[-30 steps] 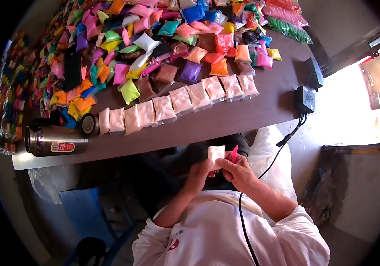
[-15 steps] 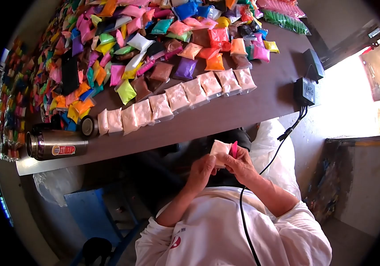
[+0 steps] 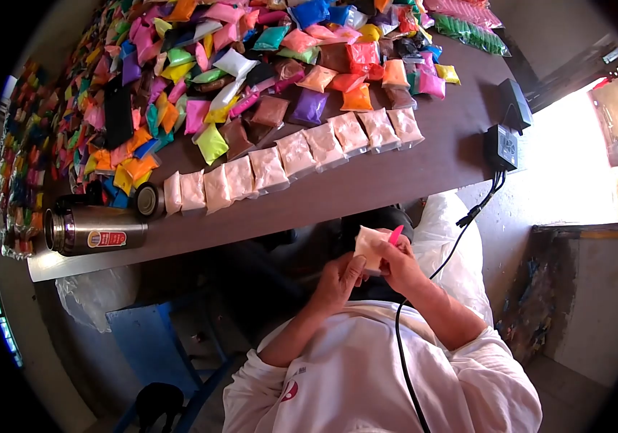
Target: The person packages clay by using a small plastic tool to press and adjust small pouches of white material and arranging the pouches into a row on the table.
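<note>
In front of my chest, off the table's near edge, I hold a small clear packet of pale peach material [image 3: 369,243]. My left hand [image 3: 340,280] is closed on its lower left side, thumb up. My right hand [image 3: 401,267] pinches the packet's right side. A pink, flat, pointed piece [image 3: 395,234], perhaps a small plastic tool, sticks up from the right fingers; its lower part is hidden. On the table, a slanting row of similar peach packets [image 3: 296,155] lies beyond my hands.
A large heap of colourful packets [image 3: 273,40] covers the far and left table [image 3: 439,155]. A steel flask [image 3: 96,231] lies at the left edge beside its round cap [image 3: 148,199]. A black power box [image 3: 501,148] trails a cable at the right. A blue chair [image 3: 146,346] stands lower left.
Both hands and the held packet have shifted slightly right. The packet is tilted more and shows more of its face above the fingers. The view has moved slightly.
</note>
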A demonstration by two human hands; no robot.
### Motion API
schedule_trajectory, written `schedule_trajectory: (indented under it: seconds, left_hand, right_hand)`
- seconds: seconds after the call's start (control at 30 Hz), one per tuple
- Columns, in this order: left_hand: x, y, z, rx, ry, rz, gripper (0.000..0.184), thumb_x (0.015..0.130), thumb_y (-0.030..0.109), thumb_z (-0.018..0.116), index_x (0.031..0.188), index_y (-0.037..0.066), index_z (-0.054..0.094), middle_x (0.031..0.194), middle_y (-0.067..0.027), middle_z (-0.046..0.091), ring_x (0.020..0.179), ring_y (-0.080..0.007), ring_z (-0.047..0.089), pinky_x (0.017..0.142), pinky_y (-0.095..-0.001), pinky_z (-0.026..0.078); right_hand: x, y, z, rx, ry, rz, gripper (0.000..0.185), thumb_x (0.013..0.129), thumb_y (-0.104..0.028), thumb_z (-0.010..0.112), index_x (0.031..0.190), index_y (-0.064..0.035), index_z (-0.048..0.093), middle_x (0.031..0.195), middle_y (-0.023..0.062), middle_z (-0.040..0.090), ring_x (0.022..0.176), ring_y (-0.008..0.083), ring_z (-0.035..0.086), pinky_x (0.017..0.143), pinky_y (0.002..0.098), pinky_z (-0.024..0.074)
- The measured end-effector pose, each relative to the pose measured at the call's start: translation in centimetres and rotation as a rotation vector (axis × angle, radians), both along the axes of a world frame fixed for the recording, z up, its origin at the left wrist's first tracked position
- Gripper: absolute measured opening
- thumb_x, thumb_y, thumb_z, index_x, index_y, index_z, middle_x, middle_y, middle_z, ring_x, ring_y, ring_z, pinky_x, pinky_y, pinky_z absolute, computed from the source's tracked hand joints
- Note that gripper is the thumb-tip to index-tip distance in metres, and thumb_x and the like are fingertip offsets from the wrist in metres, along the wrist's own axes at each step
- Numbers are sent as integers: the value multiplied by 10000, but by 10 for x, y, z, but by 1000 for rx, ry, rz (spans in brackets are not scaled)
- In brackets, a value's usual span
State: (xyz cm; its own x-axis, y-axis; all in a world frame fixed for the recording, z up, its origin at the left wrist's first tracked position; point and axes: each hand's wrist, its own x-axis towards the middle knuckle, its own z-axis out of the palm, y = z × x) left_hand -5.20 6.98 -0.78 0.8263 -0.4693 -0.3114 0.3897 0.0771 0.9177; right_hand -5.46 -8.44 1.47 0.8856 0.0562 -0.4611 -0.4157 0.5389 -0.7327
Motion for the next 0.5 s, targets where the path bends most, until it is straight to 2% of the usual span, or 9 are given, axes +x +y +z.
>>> schedule_trajectory:
  seconds: [0.03, 0.1, 0.13, 0.2, 0.27, 0.33, 0.4, 0.43, 0.5]
  left_hand:
    - [1, 2, -1, 0, 0, 1, 415, 953, 415, 487, 903, 18, 598, 695, -13, 560, 607, -67, 474, 549, -215, 395]
    - [6, 5, -6, -135, 43, -26, 466, 946, 476, 459, 913, 35, 604, 701, -18, 561, 614, -76, 501, 566, -199, 407]
    - [5, 5, -9, -135, 42, -26, 466, 946, 476, 459, 913, 35, 604, 701, -18, 561, 614, -76, 501, 566, -199, 407]
    - [2, 3, -14, -265, 197, -45, 486, 935, 514, 447, 911, 52, 593, 713, -21, 553, 601, -85, 485, 545, -206, 392]
    - [4, 2, -13, -340, 243, -34, 474, 935, 514, 448, 921, 61, 586, 720, -20, 547, 598, -91, 478, 537, -215, 388]
    - [5, 2, -8, -413, 290, -22, 462, 934, 513, 448, 932, 69, 579, 727, -19, 541, 596, -96, 471, 530, -223, 384]
    - [6, 2, -4, -358, 349, -30, 491, 932, 522, 449, 753, 71, 521, 675, -29, 534, 595, -104, 494, 531, -227, 398]
    - [5, 2, -8, -357, 350, -30, 491, 932, 522, 449, 753, 71, 521, 675, -29, 534, 595, -104, 494, 531, -227, 398]
    - [0, 1, -21, -351, 316, -27, 501, 924, 543, 443, 768, 73, 520, 667, -30, 519, 584, -110, 483, 526, -230, 393]
  right_hand:
    - [0, -3, -2, 0, 0, 1, 216, 923, -212, 513, 975, -11, 573, 811, 70, 630, 639, 140, 608, 493, 222, 453]
    - [1, -11, -6, 409, 59, 153, 340, 867, -243, 497, 1083, 15, 550, 822, 90, 618, 592, 171, 571, 465, 235, 427]
    - [2, -11, -6, 408, 58, 153, 340, 867, -243, 497, 1083, 15, 550, 822, 90, 618, 592, 171, 571, 465, 235, 427]
    - [4, -9, -4, 433, 36, 204, 455, 875, -315, 487, 1164, 34, 522, 833, 125, 624, 593, 217, 590, 497, 289, 499]
    - [0, -13, -25, 448, 28, 195, 465, 879, -303, 496, 1198, 36, 503, 812, 129, 623, 611, 224, 609, 519, 311, 525]
    - [1, -9, -22, 465, 20, 187, 480, 884, -292, 506, 1231, 39, 483, 790, 133, 622, 629, 232, 627, 542, 333, 552]
    - [2, -2, -10, 415, -19, 132, 379, 889, -235, 540, 1153, 34, 509, 691, 111, 584, 581, 229, 620, 578, 357, 580]
    - [1, -1, -5, 416, -19, 131, 379, 889, -235, 540, 1153, 34, 509, 691, 111, 584, 581, 229, 620, 578, 357, 580]
    - [1, 0, 1, 290, -42, 102, 145, 893, -146, 571, 961, -18, 570, 595, -1, 471, 428, 77, 407, 378, 195, 285]
